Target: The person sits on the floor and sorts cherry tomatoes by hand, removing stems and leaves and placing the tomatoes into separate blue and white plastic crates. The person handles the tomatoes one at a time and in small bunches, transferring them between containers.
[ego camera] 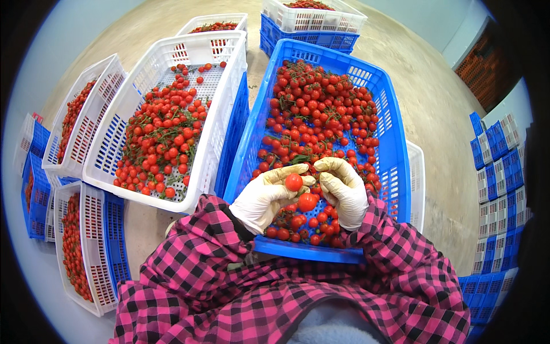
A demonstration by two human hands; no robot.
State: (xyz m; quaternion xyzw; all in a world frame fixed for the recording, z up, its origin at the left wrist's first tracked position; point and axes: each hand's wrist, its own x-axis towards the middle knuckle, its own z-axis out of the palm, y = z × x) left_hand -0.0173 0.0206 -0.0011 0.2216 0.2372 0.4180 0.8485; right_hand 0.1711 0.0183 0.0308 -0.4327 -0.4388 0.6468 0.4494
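My left hand, in a white rubber glove, holds a small sprig of cherry tomatoes over the near part of a blue plastic crate. A larger red tomato hangs just below the fingers. Close beside it, my right hand, gloved the same way, has its fingers curled toward the left hand. Whether anything is pinched in those fingertips is hidden. Red cherry tomatoes, many on green stems, fill the crate's far and middle parts, with a looser group at the near end.
To the left, a white plastic crate of tomatoes and stems sits on a blue crate. Further tomato crates line the left side, and a stack stands beyond. Blue and white crates are piled at the right wall.
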